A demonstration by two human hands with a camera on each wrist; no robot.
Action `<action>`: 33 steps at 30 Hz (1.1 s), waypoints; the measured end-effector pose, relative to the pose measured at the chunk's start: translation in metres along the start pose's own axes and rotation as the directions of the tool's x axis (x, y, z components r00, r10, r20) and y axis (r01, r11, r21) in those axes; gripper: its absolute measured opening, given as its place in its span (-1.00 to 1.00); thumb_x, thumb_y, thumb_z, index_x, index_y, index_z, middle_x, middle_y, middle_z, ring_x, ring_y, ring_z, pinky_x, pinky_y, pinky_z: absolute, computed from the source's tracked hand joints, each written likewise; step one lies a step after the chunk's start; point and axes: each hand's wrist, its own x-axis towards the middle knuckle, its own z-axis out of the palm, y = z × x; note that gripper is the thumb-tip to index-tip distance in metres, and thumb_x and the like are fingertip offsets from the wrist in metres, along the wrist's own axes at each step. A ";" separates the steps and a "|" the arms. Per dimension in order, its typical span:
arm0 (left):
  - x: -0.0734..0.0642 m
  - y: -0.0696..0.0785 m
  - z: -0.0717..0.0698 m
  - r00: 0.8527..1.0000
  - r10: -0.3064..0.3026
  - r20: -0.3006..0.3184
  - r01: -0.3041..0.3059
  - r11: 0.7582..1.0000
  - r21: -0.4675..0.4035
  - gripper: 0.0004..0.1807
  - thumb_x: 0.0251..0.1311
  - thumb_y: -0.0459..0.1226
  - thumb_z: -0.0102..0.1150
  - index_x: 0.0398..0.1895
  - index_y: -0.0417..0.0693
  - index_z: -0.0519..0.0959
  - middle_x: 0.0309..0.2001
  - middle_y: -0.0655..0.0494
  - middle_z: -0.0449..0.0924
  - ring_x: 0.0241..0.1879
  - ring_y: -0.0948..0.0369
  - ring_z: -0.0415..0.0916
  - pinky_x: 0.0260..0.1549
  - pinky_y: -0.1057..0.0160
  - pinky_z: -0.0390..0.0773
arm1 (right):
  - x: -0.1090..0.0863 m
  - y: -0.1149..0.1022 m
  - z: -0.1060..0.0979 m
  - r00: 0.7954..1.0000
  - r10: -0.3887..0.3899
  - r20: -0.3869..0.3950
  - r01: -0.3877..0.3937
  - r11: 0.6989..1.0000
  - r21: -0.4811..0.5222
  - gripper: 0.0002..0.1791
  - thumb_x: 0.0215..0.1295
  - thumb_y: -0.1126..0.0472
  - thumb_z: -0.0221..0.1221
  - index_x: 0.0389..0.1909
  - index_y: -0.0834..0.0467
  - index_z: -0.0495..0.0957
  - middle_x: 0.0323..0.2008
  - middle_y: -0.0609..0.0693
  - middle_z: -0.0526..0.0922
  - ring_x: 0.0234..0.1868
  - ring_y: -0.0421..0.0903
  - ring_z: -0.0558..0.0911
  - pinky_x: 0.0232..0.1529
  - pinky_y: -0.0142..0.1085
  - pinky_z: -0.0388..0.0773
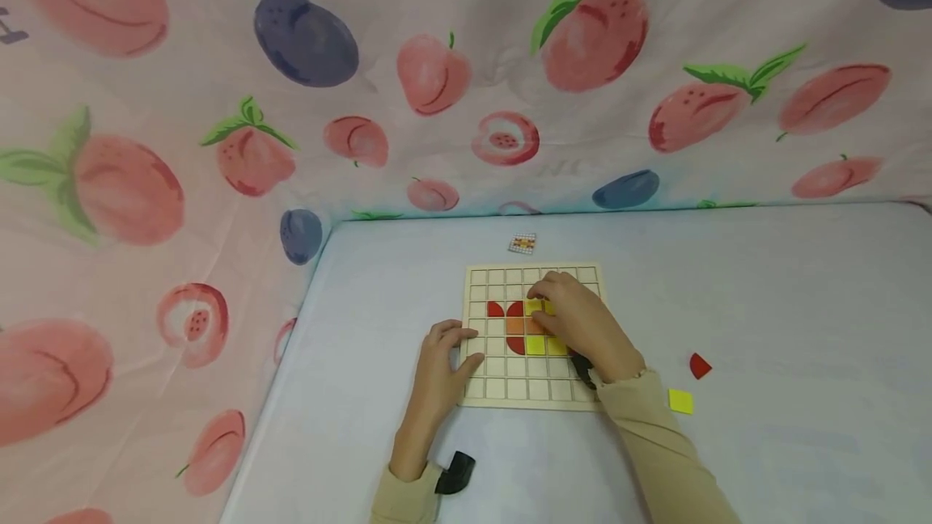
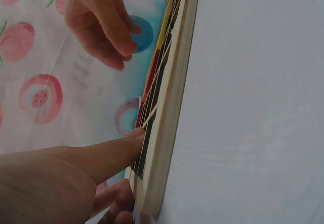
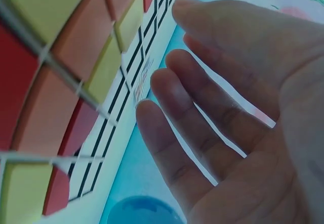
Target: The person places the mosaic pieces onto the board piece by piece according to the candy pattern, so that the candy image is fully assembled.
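A pale wooden grid board [image 1: 486, 388] lies on the table, with red quarter-circle pieces [image 1: 515, 344], yellow squares [image 1: 535, 344] and orange squares [image 1: 514, 326] in its middle cells. My left hand [image 1: 440, 366] rests at the board's left edge, thumb and fingertips touching it; the left wrist view shows the thumb [image 2: 116, 150] straight against the grid. Over the right half of the board hovers my right hand [image 1: 578, 314], covering some cells. In the right wrist view its fingers [image 3: 174, 100] are extended and apart, with nothing between them and the thumb.
To the right of the board lie a loose red quarter-circle [image 1: 700, 365] and a loose yellow square [image 1: 680, 401]. A small patterned card [image 1: 523, 243] lies behind the board. Fruit-printed cloth [image 1: 502, 55] hangs at the back and left of the white table [image 1: 364, 346].
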 end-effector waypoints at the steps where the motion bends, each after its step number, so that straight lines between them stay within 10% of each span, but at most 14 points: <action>1: 0.000 0.000 0.000 1.000 -0.002 -0.003 0.002 1.000 0.001 -0.66 0.15 -0.32 0.40 0.02 -0.09 0.64 0.22 -0.06 0.43 0.18 0.01 0.40 0.21 -0.06 0.39 | -0.001 0.001 -0.001 1.000 0.005 0.004 -0.005 1.000 0.004 -0.72 0.26 0.22 0.33 -0.04 0.22 0.67 -0.08 0.08 0.64 0.01 0.05 0.55 0.11 -0.05 0.54; 33: -0.001 0.002 0.000 1.000 -0.011 -0.002 0.011 1.000 -0.005 -0.67 0.16 -0.32 0.39 0.02 -0.09 0.64 0.23 -0.05 0.43 0.16 0.02 0.40 0.20 -0.07 0.38 | -0.048 0.039 -0.036 0.999 0.018 -0.030 -0.021 0.995 -0.095 -0.76 0.16 0.33 0.37 -0.13 0.28 0.67 -0.14 0.12 0.63 -0.07 0.08 0.53 0.02 0.00 0.56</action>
